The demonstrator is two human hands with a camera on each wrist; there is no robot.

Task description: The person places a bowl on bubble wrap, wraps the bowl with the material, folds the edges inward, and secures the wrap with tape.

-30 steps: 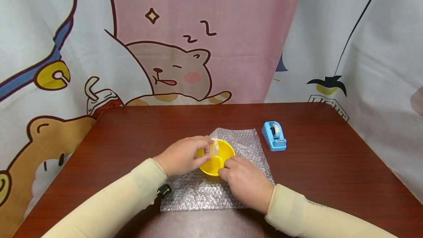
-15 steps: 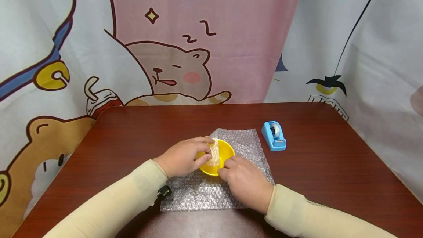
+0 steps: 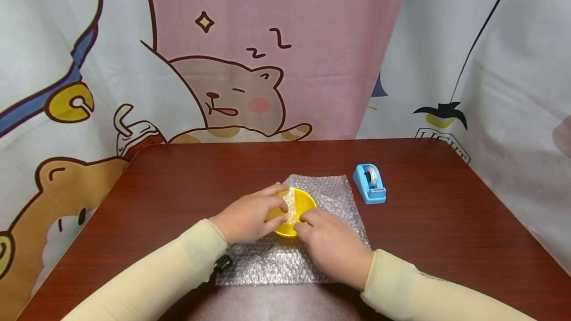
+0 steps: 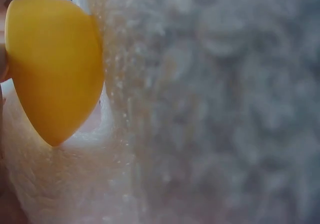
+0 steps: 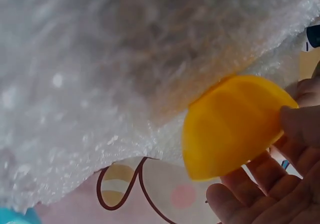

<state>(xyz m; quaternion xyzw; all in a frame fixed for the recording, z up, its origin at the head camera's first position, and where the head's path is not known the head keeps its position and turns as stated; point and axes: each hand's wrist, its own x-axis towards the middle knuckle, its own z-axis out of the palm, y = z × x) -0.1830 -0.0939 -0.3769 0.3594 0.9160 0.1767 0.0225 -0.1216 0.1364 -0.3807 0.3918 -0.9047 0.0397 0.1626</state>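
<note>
A yellow bowl (image 3: 305, 203) sits on a sheet of bubble wrap (image 3: 272, 266) on the table. A strip of the wrap (image 3: 291, 206) is folded over the bowl's left rim and lies down inside it. My left hand (image 3: 250, 216) is at that rim, its spread fingers touching the folded strip. My right hand (image 3: 334, 241) grips the near right rim. In the right wrist view the thumb (image 5: 302, 126) lies against the yellow bowl (image 5: 230, 129), with the other fingers beneath. Bubble wrap blurs most of the left wrist view beside the bowl (image 4: 55, 68).
A light blue tape dispenser (image 3: 370, 184) stands beyond the wrap's right edge. The dark reddish-brown table (image 3: 446, 232) runs back to a printed cartoon curtain (image 3: 339, 63). A small black object (image 3: 222, 263) shows below my left wrist.
The wrap strip has gone from a short pinched end to lying down inside the bowl. My left fingers have loosened and spread over it. The right hand stays at the rim.
</note>
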